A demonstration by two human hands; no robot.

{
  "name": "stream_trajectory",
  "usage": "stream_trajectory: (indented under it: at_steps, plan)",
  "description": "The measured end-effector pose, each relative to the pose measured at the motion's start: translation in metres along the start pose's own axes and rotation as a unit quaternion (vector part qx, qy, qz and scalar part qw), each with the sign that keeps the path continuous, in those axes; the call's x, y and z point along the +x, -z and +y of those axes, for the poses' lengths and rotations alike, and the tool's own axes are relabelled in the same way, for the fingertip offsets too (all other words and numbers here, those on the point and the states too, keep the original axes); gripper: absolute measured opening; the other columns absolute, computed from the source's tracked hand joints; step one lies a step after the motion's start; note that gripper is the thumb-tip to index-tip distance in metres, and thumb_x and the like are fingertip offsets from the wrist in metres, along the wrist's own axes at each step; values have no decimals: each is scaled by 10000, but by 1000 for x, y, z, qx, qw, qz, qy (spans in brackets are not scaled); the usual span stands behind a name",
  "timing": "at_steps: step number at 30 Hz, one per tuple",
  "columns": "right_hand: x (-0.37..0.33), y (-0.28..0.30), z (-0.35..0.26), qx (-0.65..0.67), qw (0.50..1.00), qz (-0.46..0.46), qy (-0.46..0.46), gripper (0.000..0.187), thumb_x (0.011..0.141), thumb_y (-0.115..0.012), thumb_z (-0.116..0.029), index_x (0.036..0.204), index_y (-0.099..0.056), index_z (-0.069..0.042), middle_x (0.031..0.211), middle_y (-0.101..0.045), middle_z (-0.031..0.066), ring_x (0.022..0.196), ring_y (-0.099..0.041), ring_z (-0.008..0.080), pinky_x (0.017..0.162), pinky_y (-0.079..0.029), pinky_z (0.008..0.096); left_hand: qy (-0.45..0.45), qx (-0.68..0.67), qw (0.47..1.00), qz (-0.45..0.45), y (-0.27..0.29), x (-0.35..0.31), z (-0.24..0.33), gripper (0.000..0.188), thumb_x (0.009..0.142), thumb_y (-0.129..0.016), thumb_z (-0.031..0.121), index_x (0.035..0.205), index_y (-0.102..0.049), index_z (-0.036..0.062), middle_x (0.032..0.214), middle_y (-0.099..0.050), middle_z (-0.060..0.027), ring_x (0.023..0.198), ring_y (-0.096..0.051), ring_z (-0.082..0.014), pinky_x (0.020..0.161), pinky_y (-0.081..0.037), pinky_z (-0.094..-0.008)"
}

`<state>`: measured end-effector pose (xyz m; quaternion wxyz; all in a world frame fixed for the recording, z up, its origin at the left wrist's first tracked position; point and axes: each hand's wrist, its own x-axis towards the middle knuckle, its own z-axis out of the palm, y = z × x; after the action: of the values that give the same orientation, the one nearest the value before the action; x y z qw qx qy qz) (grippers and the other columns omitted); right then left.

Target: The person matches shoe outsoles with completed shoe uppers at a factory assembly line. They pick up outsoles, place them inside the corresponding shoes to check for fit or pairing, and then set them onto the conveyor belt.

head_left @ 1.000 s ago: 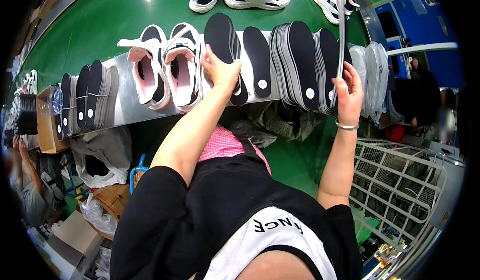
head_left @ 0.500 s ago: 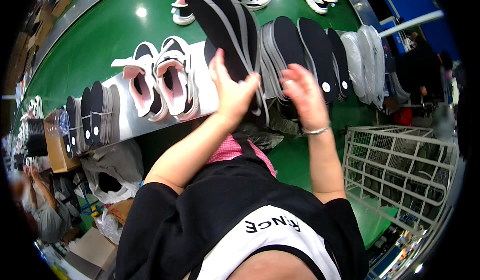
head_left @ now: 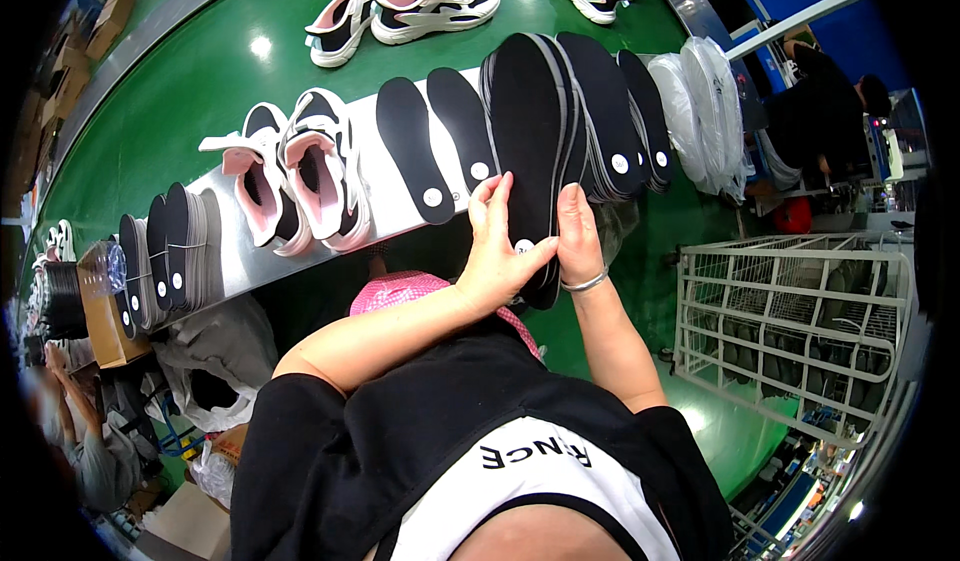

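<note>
Left hand (head_left: 493, 264) and right hand (head_left: 581, 249), about equally close, pinch the insole stack (head_left: 527, 116) by its near end, long axis running far, finger wrap behind seemingly hidden.

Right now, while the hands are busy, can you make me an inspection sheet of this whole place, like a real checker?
Surface: a silver bench, with a green surface beyond it.
Job's things: a stack of black insoles in the hands; two loose insoles to its left; a pair of shoes with pink linings further left.
Clutter: plastic-wrapped bundles at the right; a cardboard box at the left.
Hands: left hand and right hand both hold the stack's near end.
Cables: nothing seen.
Surroundings: a white wire rack at the right; other people towards both sides.
</note>
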<state>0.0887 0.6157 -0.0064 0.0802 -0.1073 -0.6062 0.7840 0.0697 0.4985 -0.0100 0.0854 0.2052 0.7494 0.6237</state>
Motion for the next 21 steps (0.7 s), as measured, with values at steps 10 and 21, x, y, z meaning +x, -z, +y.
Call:
stream_trajectory:
  at_steps: [10,21]
  plan:
    - [5,0,-41,-79,991,35,100,279,839,-473,-137,1064,-466,28,1014,-537,72,912,-496,123,808,-392,254,116,-367,923,14,-10,30,20,407,786,-525,106,1125,-342,-26,1135,-365,-123,1035,-413,-199,872,-363,-300]
    - [-158,15,-138,-636,537,344,434,329,792,-448,-262,875,-517,49,795,-571,141,710,-541,170,610,-442,244,190,-218,957,-31,-5,156,-48,193,750,-570,61,887,-458,-15,728,-503,-84,639,-518,-147,568,-461,-240]
